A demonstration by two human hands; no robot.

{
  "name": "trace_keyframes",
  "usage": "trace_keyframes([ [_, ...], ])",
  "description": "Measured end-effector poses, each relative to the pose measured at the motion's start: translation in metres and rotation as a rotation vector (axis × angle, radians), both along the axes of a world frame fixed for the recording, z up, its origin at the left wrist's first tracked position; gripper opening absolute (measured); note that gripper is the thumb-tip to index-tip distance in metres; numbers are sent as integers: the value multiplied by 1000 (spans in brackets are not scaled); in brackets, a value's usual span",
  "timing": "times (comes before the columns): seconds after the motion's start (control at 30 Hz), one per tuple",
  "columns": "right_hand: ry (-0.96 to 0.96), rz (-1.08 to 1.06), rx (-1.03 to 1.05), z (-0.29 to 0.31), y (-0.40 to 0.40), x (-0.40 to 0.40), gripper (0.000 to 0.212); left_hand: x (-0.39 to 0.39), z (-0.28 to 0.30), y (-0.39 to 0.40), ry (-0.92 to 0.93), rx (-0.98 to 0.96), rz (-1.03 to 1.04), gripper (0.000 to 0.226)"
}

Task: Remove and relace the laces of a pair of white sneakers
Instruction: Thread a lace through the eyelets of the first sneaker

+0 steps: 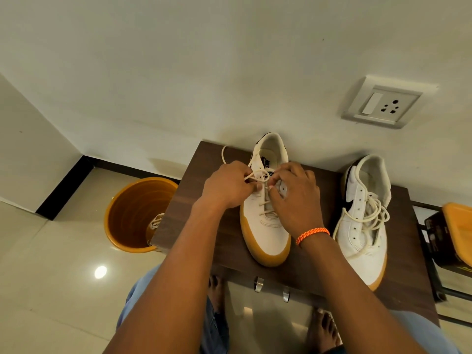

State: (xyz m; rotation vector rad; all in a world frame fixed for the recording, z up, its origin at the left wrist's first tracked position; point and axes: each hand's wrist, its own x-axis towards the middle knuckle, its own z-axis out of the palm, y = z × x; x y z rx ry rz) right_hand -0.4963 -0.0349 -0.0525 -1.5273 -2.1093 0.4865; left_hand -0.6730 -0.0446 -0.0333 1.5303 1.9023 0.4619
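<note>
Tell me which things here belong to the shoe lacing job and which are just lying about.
Part of the job:
left hand and right hand, both pinching the lace
middle sneaker
right sneaker, with its loose lace piled on top

Just lying about:
orange bucket
wall socket
yellow-lidded box
wooden table

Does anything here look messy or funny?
Yes. The right shoe lies tipped on its side on the table, its lace out of the holes and heaped in a loose tangle on top. Also, something laced that looks like another shoe sits inside the orange bucket on the floor.
</note>
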Motion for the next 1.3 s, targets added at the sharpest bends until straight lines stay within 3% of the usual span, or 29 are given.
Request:
trace_keyframes([
  [0.23, 66, 59, 22, 3, -10, -6, 10, 0, 2, 1, -40, 126, 74, 14],
  [0.33, -78, 168, 44, 2, -17, -9, 18, -2, 4, 3, -24, 180, 181, 13],
  [0.43, -206, 221, 58, -1, -22, -14, 14, -4, 4, 1, 26, 232, 272, 5],
  [0.57, -178, 225, 74, -2, -20, -16, 4, -1, 6, 1, 35, 283, 390, 51],
  [0.63, -41, 214, 33, 1, -18, -16, 10, 2, 10, -1, 95, 347, 390, 45],
  [0.7, 186, 183, -87, 7, -13, -14, 19, 4, 14, 1, 95, 414, 298, 11],
  [0.73, 345, 171, -185, 13, -11, -12, 22, 6, 17, 1, 64, 412, 229, 10],
  [0.83, 922, 126, -432, 33, -1, -1, 15, 14, 24, 0, -141, 306, 82, 38],
  [0.93, 1197, 96, -472, 42, 11, 22, 22, 21, 29, -4, -397, 197, -27, 47],
  [1.03, 1499, 60, -598, 49, 18, 46, 27, 20, 35, -7, -589, 185, 12, 48],
  [1.17, 1729, -149, -669, 44, 18, 58, 23, 15, 39, -8, -779, 229, 187, 45],
  [1.23, 1783, -257, -675, 42, 17, 56, 27, 12, 38, -6, -846, 267, 242, 41],
  [1.3, 1771, -381, -684, 42, 17, 53, 29, 8, 37, -4, -1044, 307, 289, 35],
])
